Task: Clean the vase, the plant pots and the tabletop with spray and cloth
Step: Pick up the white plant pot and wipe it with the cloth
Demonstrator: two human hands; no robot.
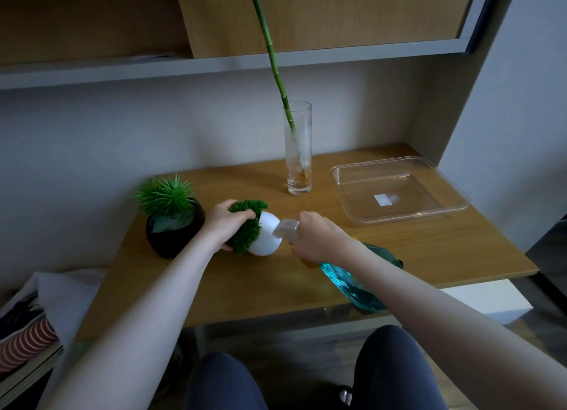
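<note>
My left hand (221,222) grips the mossy green top of a round white plant pot (266,238), tipped on its side on the wooden tabletop (399,250). My right hand (319,234) holds a blue spray bottle (352,284), its clear nozzle almost touching the white pot. A black pot (171,228) with a spiky green plant stands to the left, close to my left hand. A tall glass vase (299,152) with a bamboo stalk stands at the back. No cloth is visible.
A clear plastic tray (346,176) lies at the right back of the table. A wall shelf (214,66) hangs above. Folded fabrics and a box (30,333) sit low on the left. My knees (392,366) are below the table's front edge.
</note>
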